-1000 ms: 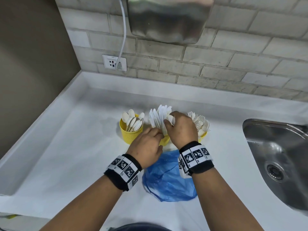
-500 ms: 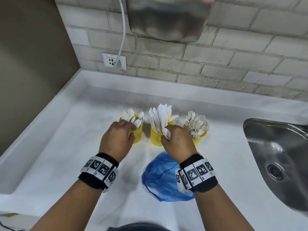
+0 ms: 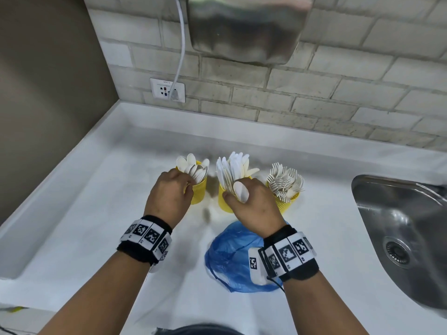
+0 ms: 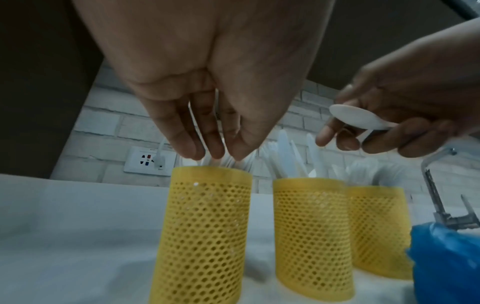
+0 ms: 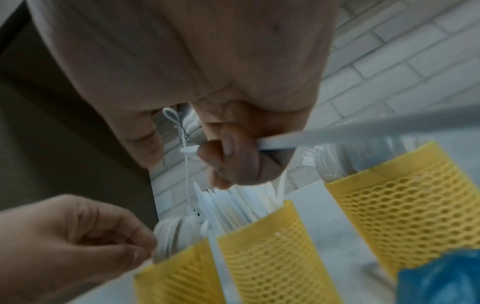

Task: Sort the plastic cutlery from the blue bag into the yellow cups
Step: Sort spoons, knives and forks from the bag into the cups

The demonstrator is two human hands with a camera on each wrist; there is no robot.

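Head view looks down on a white counter [image 3: 79,226] with three yellow mesh cups in a row near the back. The left cup [image 3: 199,192] is full of spoons [image 3: 193,166], the middle cup [image 3: 223,201] is packed with knives [image 3: 232,168], and the right cup [image 3: 289,201] has the forks [image 3: 286,178]. All three stand upright, just beside each other but not touching as far as I can see.

The left hand [image 3: 169,197] is over the left cup, fingers pointing down and bunched together at the rim, right in among the spoon handles. From the left wrist cam the fingertips [image 4: 192,148] are pretty much straight and only touching the tops of the spoons, so I'd call it a loose hand that isn't really gripping anything.

The right hand [image 3: 254,206] sits over the middle cup with its fingers curled round a single white spoon [image 3: 240,191]. The bowl sticks out toward the left over the knuckles, and in the right wrist cam the handle [image 5: 337,135] runs out the other side of the fist toward the fork cup.

The blue bag [image 3: 232,257] lies crumpled on the counter in front of the cups, partly under the right wrist. Can't tell if anything's left inside it.

There's a steel sink [image 3: 399,238] off to the right, a wall socket [image 3: 167,90] with a white cable plugged in, and a shiny metal hand dryer [image 3: 246,27] on the brick wall above.
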